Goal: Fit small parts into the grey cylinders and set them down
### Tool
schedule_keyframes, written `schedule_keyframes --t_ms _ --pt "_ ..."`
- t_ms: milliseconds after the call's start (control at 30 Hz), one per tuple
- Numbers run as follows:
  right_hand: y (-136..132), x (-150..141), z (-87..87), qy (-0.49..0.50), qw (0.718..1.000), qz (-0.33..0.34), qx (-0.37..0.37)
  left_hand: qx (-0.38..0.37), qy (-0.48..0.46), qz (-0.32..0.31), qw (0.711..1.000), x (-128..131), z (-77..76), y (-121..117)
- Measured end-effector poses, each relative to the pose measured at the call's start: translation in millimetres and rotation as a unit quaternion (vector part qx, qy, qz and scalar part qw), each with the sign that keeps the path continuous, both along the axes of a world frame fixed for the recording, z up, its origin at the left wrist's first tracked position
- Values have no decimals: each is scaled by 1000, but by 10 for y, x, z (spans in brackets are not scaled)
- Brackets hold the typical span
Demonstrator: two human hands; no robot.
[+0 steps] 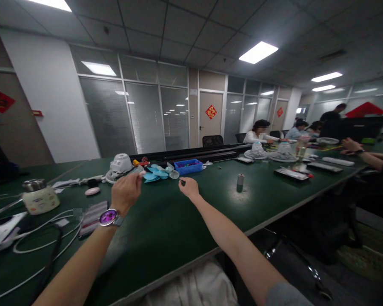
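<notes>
Standing near this long green table (166,229) and honestly half of it is guesswork lol. Two bare hands at work, one person, both forearms running off the bottom of my view. The left hand (127,193) has its fingers bunched together beside the white fan unit (120,162), and it covers part of the round grille. There's a pale speck (142,173) at those fingertips, but can't tell if it's pinched or just behind them. The right hand (189,187) has thumb and forefinger pinching a small dark bit (182,182), mostly hidden, so no clue what it is. It's held up in front of the one blue tray (189,169), whose contents are too tiny to make out

Between the hands, further back: a bunch of light blue blades (155,173), overlapping too much to count, with some see-through pieces (172,171) touching them on the right. Other counts: one grey cylinder (240,180) standing alone, one cream pot (41,199), one watch (108,217) on the left wrist, two more white fan units (257,149) down the table. Four other people back there, plus arms (367,157) at the right edge, their owner's body cut off
</notes>
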State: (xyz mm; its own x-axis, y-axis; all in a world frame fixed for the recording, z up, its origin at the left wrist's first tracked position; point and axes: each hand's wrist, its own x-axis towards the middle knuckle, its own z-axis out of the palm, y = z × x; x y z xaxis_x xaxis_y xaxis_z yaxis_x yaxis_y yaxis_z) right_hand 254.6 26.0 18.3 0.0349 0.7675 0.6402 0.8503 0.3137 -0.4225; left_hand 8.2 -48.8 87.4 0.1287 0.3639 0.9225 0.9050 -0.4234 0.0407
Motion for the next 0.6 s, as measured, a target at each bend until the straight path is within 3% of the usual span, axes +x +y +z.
schedule_keyframes --t_ms 67,100,167,267,400,600 --pt "29 -2 -22 5 1000 -2 2 -163 28 174 971 -151 -168 170" --pt "41 -3 -30 8 1000 -1 3 -231 39 219 947 -222 -260 246" --pt "54 1 -40 20 1000 0 7 -352 57 244 902 -331 -424 357" --pt "55 21 -52 52 999 2 0 -385 77 265 881 -378 -569 422" --pt "72 67 -106 106 993 3 -55 -416 86 275 862 -317 -600 425" --pt "170 105 -233 125 985 0 -115 -425 72 263 863 -463 -656 499"
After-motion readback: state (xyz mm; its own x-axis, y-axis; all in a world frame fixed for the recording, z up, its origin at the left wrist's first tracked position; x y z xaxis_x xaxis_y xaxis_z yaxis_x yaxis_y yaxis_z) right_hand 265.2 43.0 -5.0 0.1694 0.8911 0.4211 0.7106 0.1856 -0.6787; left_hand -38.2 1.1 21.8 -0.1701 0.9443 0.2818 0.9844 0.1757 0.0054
